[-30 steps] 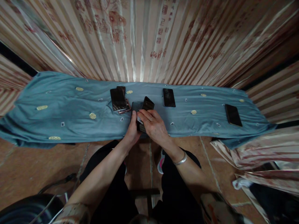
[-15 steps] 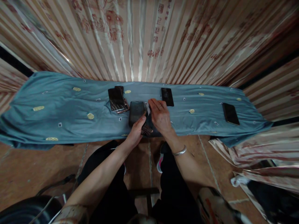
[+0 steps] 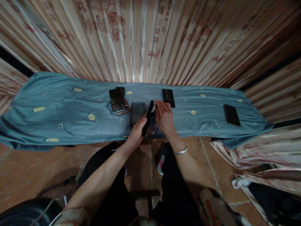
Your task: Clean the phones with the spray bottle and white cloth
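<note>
My left hand point(image 3: 135, 133) and my right hand point(image 3: 165, 118) both hold a dark phone point(image 3: 148, 121), tilted on its edge above the near side of a blue-grey cloth point(image 3: 58, 110). The right fingers press on its upper end, where something white shows. A dark phone case point(image 3: 137, 112) lies flat just left of the held phone. A small stack of phones point(image 3: 118, 100) lies further left. A single phone point(image 3: 168, 97) rests just beyond my right hand.
Another phone point(image 3: 231, 115) lies far right on the cloth. Pleated striped curtains point(image 3: 145, 40) hang behind. My dark-clad legs and a tiled floor point(image 3: 28, 169) are below. Crumpled fabric point(image 3: 258, 153) lies at the right, a dark round object point(image 3: 25, 213) at the bottom left.
The phone went from lying under my right hand to standing tilted on edge between both hands. The dark case beside it came into full view.
</note>
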A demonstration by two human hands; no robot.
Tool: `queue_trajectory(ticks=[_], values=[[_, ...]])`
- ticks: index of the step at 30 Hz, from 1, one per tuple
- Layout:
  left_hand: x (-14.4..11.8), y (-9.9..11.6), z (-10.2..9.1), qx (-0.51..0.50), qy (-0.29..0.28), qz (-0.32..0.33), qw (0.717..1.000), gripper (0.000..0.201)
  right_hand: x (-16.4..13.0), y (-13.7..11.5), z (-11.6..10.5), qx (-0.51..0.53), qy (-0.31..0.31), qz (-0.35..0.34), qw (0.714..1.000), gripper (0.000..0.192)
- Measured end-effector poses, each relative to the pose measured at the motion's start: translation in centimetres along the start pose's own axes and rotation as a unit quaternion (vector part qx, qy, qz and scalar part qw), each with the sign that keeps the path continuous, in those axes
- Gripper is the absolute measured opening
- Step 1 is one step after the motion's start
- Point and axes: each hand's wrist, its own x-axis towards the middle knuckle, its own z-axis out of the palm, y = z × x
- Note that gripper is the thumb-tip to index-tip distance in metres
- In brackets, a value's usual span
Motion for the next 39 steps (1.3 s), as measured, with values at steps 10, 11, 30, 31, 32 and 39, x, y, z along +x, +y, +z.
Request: queue_trajectory(ticks=[10, 11, 30, 31, 32, 39], values=[[0.2, 0.8, -0.2, -0.038, -0.003, 0.008, 0.999, 0.037, -0.3, 0.8, 0.2, -0.003, -0.028, 0.035, 0.999, 0.040], [0.2, 0.9, -0.2, -0.044, 0.002, 0.003, 0.999, 0.036, -0.3, 0.7, 0.1, -0.002, -0.029, 0.036, 0.999, 0.040], [1.8, 2.3, -1.6, -0.133, 0.084, 0.030, 0.987, 0.021, -2.3, -4.1, 0.5, -0.008, -0.110, -0.013, 0.994, 0.038], [1.8, 2.5, -1.6, -0.134, 0.088, 0.028, 0.987, 0.023, -2.4, -4.4, 0.5, -0.009, -0.112, -0.016, 0.994, 0.038], [1.9, 2.6, -1.7, -0.135, 0.092, 0.026, 0.986, 0.025, -2.5, -4.5, 0.4, -0.009, -0.115, -0.021, 0.993, 0.038], [2.2, 3.2, -2.2, -0.139, 0.118, 0.041, 0.982, 0.033, -3.3, -5.8, 0.0, -0.013, -0.135, -0.043, 0.990, 0.037]])
